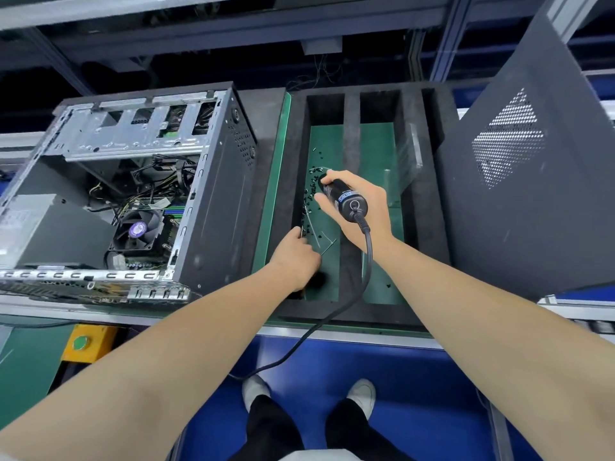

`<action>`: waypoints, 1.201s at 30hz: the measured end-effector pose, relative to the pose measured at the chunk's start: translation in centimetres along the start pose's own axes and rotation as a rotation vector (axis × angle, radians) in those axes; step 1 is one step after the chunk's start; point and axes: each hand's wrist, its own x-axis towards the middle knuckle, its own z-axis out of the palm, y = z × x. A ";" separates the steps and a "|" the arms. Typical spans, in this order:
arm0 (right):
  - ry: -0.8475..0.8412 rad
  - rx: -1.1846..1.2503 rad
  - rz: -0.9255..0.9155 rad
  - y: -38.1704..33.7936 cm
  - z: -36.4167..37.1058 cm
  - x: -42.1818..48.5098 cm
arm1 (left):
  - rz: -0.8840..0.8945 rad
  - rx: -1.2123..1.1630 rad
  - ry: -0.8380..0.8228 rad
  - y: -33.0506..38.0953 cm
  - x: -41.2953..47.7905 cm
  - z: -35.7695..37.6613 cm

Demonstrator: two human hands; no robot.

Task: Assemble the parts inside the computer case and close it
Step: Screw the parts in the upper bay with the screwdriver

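An open computer case (213,201) lies at the left with its fan (138,231), cables and power supply exposed. Right of it a black foam tray (419,234) has slots with green floors. Several small black screws (311,191) lie scattered in the left slot. My right hand (362,207) grips a black electric screwdriver (344,199), its tip down among the screws. My left hand (294,257) reaches into the same slot with curled fingers at the screws near the slot's left wall; whether it holds one is hidden. The case's side panel (532,181) leans upright at the right.
The screwdriver's black cable (332,314) runs down over the bench's front edge. A yellow box with a green button (83,342) sits under the bench at the left. Thin cable ties (324,246) lie in the slot. Shelving frames stand behind. My feet are on a blue floor.
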 end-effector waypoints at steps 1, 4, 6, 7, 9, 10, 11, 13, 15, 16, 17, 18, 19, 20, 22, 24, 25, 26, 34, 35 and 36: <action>-0.003 -0.004 0.003 -0.1 0.0 0.1 | 0.003 0.017 -0.004 0.2 0.0 0.2; -0.006 -0.013 0.015 -0.2 0.0 0.3 | 0.031 0.047 -0.009 0.6 0.2 0.5; -0.012 -0.001 0.026 -0.3 -0.1 0.4 | 0.076 0.082 -0.012 0.5 0.3 0.5; -0.014 0.009 0.034 -0.3 -0.2 0.4 | 0.097 0.086 -0.016 0.4 0.4 0.6; -0.001 0.026 0.047 -0.4 -0.2 0.3 | 0.120 0.059 -0.016 0.2 0.6 0.6; 0.011 0.036 0.054 -0.4 -0.2 0.3 | 0.121 0.014 -0.018 0.1 0.6 0.4; 0.024 0.053 0.064 -0.4 -0.1 0.3 | 0.102 -0.068 -0.025 0.0 0.7 0.1; 0.058 0.093 0.093 -0.5 -0.2 0.5 | 0.008 -0.359 -0.030 -0.7 0.6 -0.8; 0.101 0.100 0.123 -0.7 -0.3 1.1 | -0.118 -0.738 0.019 -1.8 0.4 -1.9; 0.123 0.094 0.140 -1.0 -0.3 1.5 | -0.182 -0.915 0.097 -2.6 0.4 -2.5; 0.150 0.089 0.164 -1.2 -0.2 2.0 | -0.248 -1.069 0.199 -3.5 0.4 -3.0; 0.182 0.085 0.190 -1.7 -0.1 2.6 | -0.320 -1.201 0.307 -4.6 0.3 -3.5; 0.213 0.094 0.219 -2.2 0.1 3.2 | -0.400 -1.309 0.397 -5.9 0.2 -4.3; 0.240 0.122 0.255 -2.9 0.2 3.8 | -0.473 -1.405 0.468 -7.1 0.1 -5.0; 0.276 0.222 0.319 -4.7 0.5 5.5 | -0.558 -1.622 0.583 -10.0 -0.3 -6.3; 0.301 0.341 0.339 -7.0 0.8 7.5 | -0.591 -1.800 0.660 -13.1 -1.2 -7.3; 0.310 0.388 0.343 -8.3 1.0 8.5 | -0.602 -1.840 0.693 -14.6 -1.8 -7.5; 0.320 0.410 0.346 -9.6 1.1 9.4 | -0.612 -1.860 0.723 -16.1 -2.5 -7.5; 0.226 0.407 0.265 -17.7 4.1 13.0 | -0.509 -1.925 0.903 -23.2 -8.3 -5.2; 0.209 0.387 0.248 -18.3 4.6 13.2 | -0.478 -1.922 0.921 -23.8 -8.9 -4.7; 0.195 0.366 0.235 -18.7 4.8 13.3 | -0.443 -1.917 0.931 -24.1 -9.1 -4.3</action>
